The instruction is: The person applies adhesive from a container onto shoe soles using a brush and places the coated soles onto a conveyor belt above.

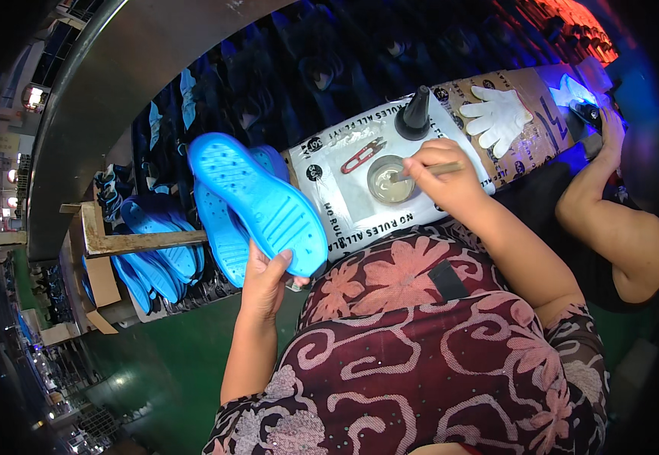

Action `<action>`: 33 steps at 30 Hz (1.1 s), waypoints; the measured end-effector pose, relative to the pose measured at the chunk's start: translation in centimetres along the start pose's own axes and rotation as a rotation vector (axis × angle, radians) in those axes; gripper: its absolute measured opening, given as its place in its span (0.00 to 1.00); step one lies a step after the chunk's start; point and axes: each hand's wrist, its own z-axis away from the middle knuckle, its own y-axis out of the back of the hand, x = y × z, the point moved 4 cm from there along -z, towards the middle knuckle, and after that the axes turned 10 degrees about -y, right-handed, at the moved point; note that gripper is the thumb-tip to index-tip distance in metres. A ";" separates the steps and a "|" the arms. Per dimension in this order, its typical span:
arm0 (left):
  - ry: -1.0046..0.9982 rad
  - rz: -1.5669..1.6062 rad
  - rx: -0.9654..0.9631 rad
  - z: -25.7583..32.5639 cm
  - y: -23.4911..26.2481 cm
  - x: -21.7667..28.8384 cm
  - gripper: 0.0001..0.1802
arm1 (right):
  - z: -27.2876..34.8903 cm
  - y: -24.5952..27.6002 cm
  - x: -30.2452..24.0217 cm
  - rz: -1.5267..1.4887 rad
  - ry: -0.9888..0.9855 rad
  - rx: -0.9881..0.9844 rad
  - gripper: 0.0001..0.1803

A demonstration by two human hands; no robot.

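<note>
A bright blue shoe sole (257,197) with ribs and small holes is gripped at its heel end by my left hand (266,277), thumb on top. Behind it lie more blue soles (219,239), partly covered. My right hand (443,178) pinches the handle of a brush (439,168); its tip is down in a round cup (390,182) of pale, cloudy liquid. Just left of the cup lies a pair of red-handled thread snips (361,155). Beyond the cup stands a black cone-topped bottle (414,114).
A white printed sheet (360,220) covers the work surface under the cup. Right of it, a white glove (498,117) rests on brown cardboard (546,140). Several blue soles (159,235) sit at left by a wooden edge (144,241). A co-worker's arm (610,216) is at far right.
</note>
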 end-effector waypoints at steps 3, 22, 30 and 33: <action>-0.109 -0.150 0.031 -0.9 -1.7 0.7 0.30 | 0.2 0.6 0.0 -0.092 -0.042 0.040 0.12; -0.699 -0.488 0.060 -2.3 -9.0 2.7 0.29 | 2.0 2.9 -8.1 -0.191 0.294 0.018 0.11; -0.771 -0.483 0.033 -1.9 -9.7 2.9 0.30 | 2.1 1.8 -8.6 -0.061 0.367 0.094 0.11; -0.770 -0.530 0.033 -1.9 -9.3 2.6 0.31 | 2.1 2.2 -8.3 -0.027 0.329 0.066 0.11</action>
